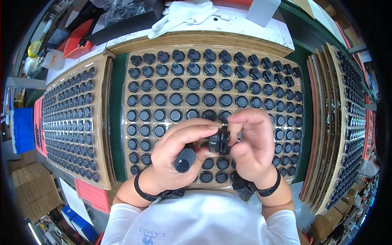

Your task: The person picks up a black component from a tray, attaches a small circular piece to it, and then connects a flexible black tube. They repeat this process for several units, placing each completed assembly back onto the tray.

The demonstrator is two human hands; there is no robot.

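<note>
1. Centre tray [122, 102]: its top two rows hold capped parts [194, 55]; the lower rows look open [176, 99], so most work seems left.
2. Left hand [179, 157], at six o'clock, is clenched around a dark tool [184, 160].
3. Right hand [251, 145] pinches one black part [219, 141] above the tray.

Brown cardboard boxes [30, 185] are stacked at eight o'clock, low on the left. A blue crate [23, 130] is seen at nine o'clock. A crumpled clear plastic bag [124, 9] lies at twelve o'clock.
</note>
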